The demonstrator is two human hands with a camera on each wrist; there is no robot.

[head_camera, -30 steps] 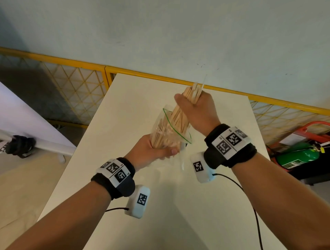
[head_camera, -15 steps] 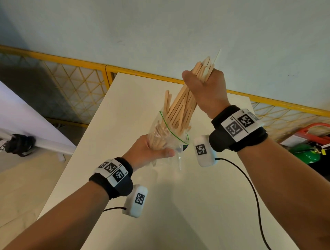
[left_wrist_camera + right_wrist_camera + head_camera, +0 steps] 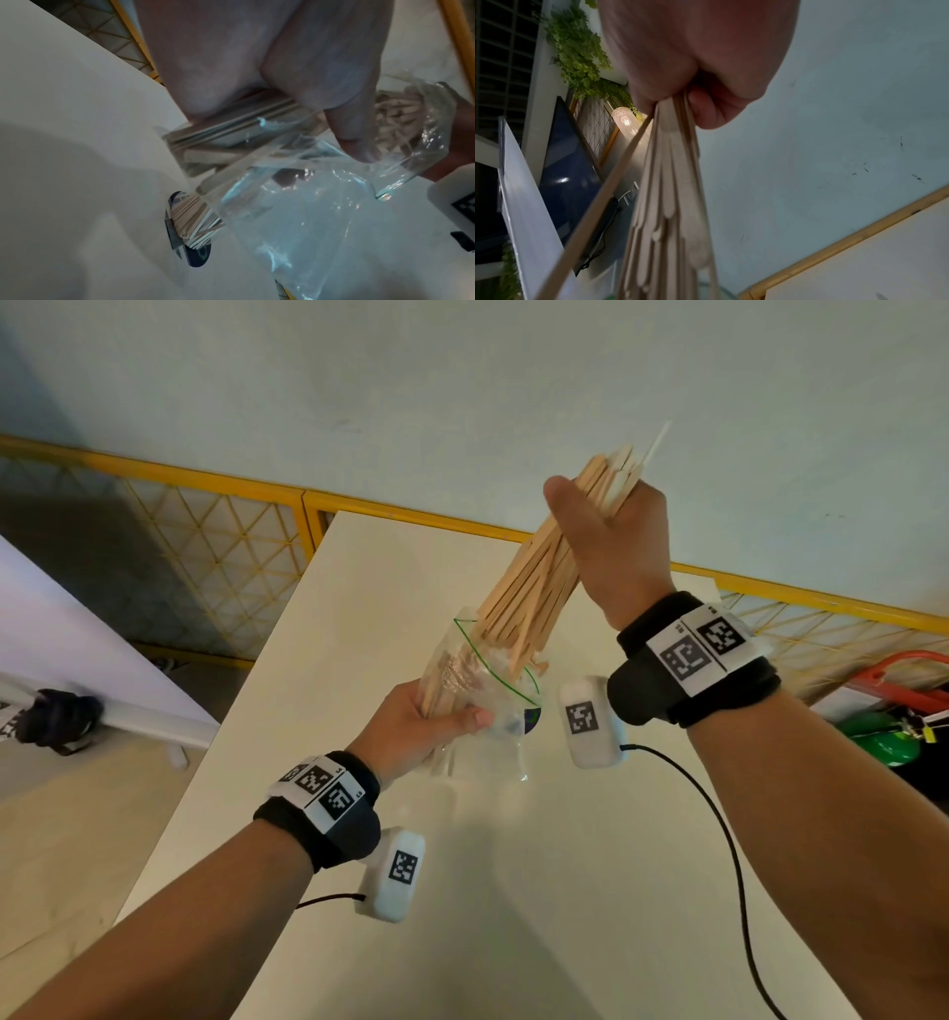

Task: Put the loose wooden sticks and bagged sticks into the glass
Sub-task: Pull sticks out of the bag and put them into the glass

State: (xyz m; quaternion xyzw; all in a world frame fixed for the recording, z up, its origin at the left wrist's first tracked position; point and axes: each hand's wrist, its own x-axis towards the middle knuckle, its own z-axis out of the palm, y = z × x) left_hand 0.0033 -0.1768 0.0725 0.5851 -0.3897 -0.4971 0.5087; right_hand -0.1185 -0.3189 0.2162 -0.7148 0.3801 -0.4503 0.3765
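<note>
Sticks half out of the bag

Sticks [image 3: 534,588] were clenched at their upper ends in the curled fingers of the right hand [image 3: 611,541], lower ends inside a clear bag [image 3: 462,670] (green-edged mouth). Below, the left hand [image 3: 416,726] gripped the bag over the white table [image 3: 565,891].

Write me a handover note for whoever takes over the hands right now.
Right hand grips a bundle of loose wooden sticks, raised, lower ends at the mouth of the clear bag.
Left hand holds the bag, more sticks inside, above the white table.
The glass on the table already holds some sticks.
Left: get the handful and the bagged sticks into the glass.
</note>
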